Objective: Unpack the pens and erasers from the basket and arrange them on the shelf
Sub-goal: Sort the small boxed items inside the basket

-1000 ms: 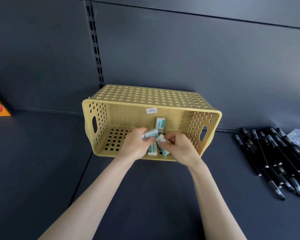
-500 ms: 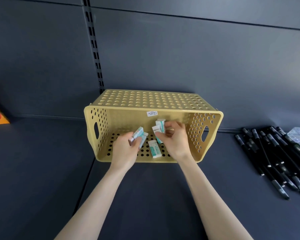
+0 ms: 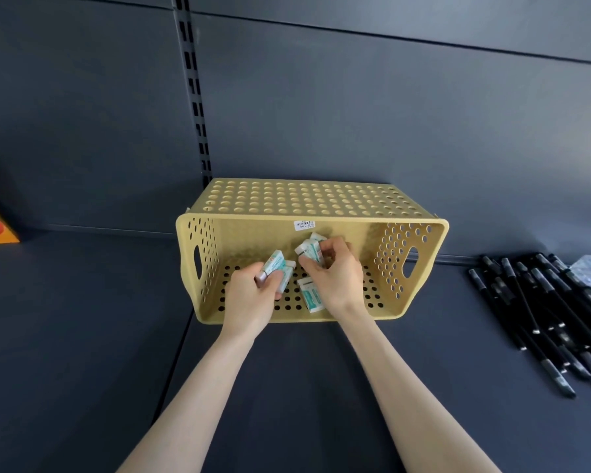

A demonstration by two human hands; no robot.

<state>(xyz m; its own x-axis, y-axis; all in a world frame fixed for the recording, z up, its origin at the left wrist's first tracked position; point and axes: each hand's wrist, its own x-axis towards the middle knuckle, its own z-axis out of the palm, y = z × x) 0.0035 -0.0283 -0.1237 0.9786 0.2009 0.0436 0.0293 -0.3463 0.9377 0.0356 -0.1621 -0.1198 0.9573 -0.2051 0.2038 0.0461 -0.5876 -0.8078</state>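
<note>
Dark shelf (image 3: 287, 387) carries the yellow basket (image 3: 420, 312), tipped on its side, with the pens (image 3: 543, 319) already laid out to its right. Within the last second the hands have drawn apart inside it. The left hand (image 3: 249, 298) grips two erasers (image 3: 273, 264), the right hand (image 3: 338, 278) pinches another cluster (image 3: 309, 250), and one loose eraser (image 3: 313, 297) lies between them, so lifting them out seems close.

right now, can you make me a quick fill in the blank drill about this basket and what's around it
The yellow basket lies on its ___.
The left hand and the right hand each grip erasers; one loose eraser lies ___ them.
The black pens lie on the shelf to the basket's ___.
Missing words: side; between; right.
</note>
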